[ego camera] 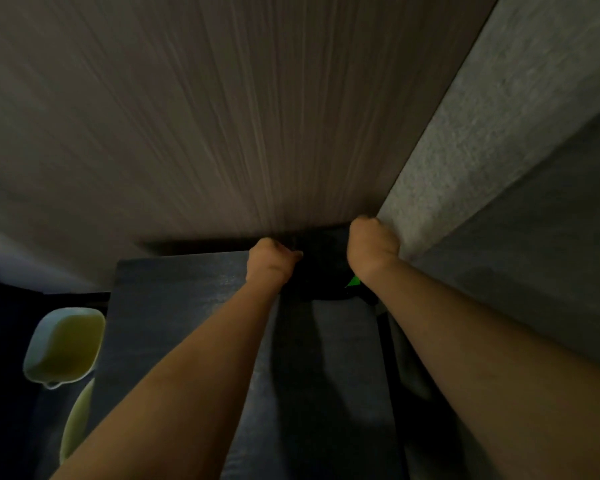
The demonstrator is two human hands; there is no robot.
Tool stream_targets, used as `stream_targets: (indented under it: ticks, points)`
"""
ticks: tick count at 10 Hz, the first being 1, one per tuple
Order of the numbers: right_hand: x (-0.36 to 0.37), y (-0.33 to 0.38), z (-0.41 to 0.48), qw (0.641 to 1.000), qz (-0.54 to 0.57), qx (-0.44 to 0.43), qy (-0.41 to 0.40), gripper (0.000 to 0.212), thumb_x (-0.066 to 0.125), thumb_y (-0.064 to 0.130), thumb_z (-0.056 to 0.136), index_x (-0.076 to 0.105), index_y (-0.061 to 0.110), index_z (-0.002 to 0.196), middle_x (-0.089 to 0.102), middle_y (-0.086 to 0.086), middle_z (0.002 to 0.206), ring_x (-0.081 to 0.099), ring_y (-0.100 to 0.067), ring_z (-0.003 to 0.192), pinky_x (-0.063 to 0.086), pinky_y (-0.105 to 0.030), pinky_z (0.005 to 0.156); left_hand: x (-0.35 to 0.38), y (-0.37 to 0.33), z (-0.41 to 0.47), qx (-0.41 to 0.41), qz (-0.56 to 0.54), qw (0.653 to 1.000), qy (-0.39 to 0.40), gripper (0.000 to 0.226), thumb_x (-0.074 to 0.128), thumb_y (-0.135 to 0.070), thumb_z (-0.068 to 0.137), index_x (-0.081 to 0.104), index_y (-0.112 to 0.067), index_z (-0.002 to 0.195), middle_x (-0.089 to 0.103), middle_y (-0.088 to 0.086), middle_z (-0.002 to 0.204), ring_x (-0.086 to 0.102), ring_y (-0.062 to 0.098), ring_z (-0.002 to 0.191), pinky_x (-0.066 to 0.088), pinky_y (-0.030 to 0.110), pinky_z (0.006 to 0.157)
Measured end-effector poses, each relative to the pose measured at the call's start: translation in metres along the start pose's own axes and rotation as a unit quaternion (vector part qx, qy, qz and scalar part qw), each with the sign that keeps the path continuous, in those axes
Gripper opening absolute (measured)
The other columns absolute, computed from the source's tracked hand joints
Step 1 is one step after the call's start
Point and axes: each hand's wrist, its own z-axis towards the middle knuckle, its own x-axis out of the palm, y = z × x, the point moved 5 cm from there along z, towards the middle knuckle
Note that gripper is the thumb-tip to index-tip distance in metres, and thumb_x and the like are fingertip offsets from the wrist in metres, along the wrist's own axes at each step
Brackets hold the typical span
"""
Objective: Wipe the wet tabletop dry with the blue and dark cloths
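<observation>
Near edge: both bare forearms enter from bottom and reach fwd over a dark blue surface [174,306]. It has a fabric-like texture, but can't tell if it's the tabletop itself or a spread blue cloth. Arm shadows fall across its middle.

Near left, beside the blue surface: a pale tub [66,344] w/ rounded corners and a yellow-green inside. A second pale yellow-green item [78,420] sits just nearer, partly cut off by the left forearm. Surroundings there are very dark, no detail.

At the far edge of the blue surface is a dark cloth [321,271], bunched between the two hands, w/ a small bright green tag [354,281] at its right end by the right wrist.
- Left hand [272,259]: fist, fingers curled round the cloth's left end, gripping it.
- Right hand [371,245]: also a fist at the cloth's right end, knuckles up. Fingertips are hidden, but it looks clenched on the same cloth. It sits right against the grey strip.

Far: a wood-grain surface [222,116] fills the top left and centre, streaked w/ blur. On the right, a speckled grey strip [482,116] runs diagonally from the right hand to the top right, w/ a darker grey area beyond it on the far right.

Whole frame is dim and soft — wet patches not discernible.
</observation>
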Motion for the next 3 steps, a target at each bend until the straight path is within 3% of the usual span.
stream_targets:
  ticks: [1, 2, 3]
  points:
    - [-0.006, 0.002, -0.008, 0.999, 0.014, -0.039, -0.008, 0.022, 0.051, 0.017, 0.098, 0.061, 0.003, 0.111, 0.066, -0.015, 0.112, 0.064, -0.030, 0.101, 0.046, -0.033, 0.068, -0.003, -0.005, -0.011, 0.000, -0.154, 0.988, 0.031, 0.023, 0.063, -0.033, 0.091, 0.056, -0.011, 0.084, 0.059, 0.009, 0.076, 0.057, 0.020, 0.067, 0.052, 0.029, 0.064]
    - [-0.007, 0.005, -0.021, 0.994, 0.062, -0.088, -0.012, 0.026, 0.050, 0.039, 0.096, 0.058, 0.015, 0.092, 0.068, -0.010, 0.096, 0.065, -0.028, 0.090, 0.043, -0.029, 0.066, -0.013, -0.013, -0.025, 0.020, -0.234, 0.971, 0.034, 0.028, 0.057, -0.033, 0.094, 0.052, -0.009, 0.081, 0.050, 0.007, 0.065, 0.046, 0.016, 0.052, 0.040, 0.018, 0.043]
    - [-0.003, 0.003, -0.032, 0.969, 0.239, -0.052, 0.024, 0.035, 0.050, 0.047, 0.094, 0.051, 0.019, 0.073, 0.068, -0.008, 0.078, 0.067, -0.026, 0.075, 0.054, -0.037, 0.070, -0.027, -0.015, -0.039, 0.008, -0.277, 0.960, 0.045, 0.037, 0.054, -0.038, 0.095, 0.049, -0.011, 0.070, 0.047, 0.007, 0.063, 0.045, 0.017, 0.052, 0.042, 0.021, 0.047]
